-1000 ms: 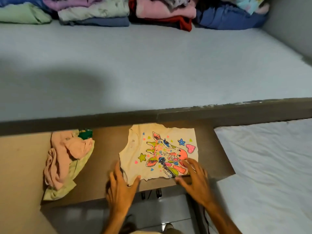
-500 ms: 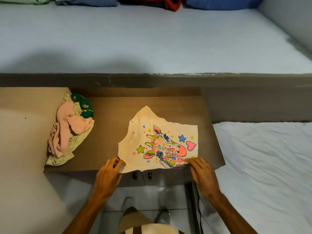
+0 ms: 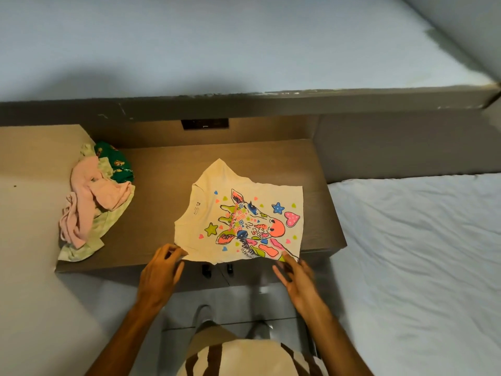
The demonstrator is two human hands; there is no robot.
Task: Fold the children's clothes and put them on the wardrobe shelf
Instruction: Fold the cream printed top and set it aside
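Observation:
A cream child's T-shirt point(image 3: 214, 213) with a bright giraffe print lies flat on the brown wooden desk point(image 3: 162, 175), its neck to the left. My left hand point(image 3: 162, 270) pinches the shirt's near left corner at the desk's front edge. My right hand point(image 3: 295, 275) has its fingers spread, fingertips touching the shirt's near right corner. A crumpled heap of small clothes point(image 3: 92, 202), pink, pale green and dark green, sits on the desk's left part.
Beyond the desk runs a dark ledge point(image 3: 244, 103) with a pale blue-white surface point(image 3: 217, 42) above it. A bed with a white sheet point(image 3: 420, 253) is to the right. A dark socket panel point(image 3: 204, 124) sits in the desk's back wall. Grey floor lies below.
The view has tilted down, so the stacked clothes at the top are out of sight. Both hands slid back from on top of the shirt to its near corners.

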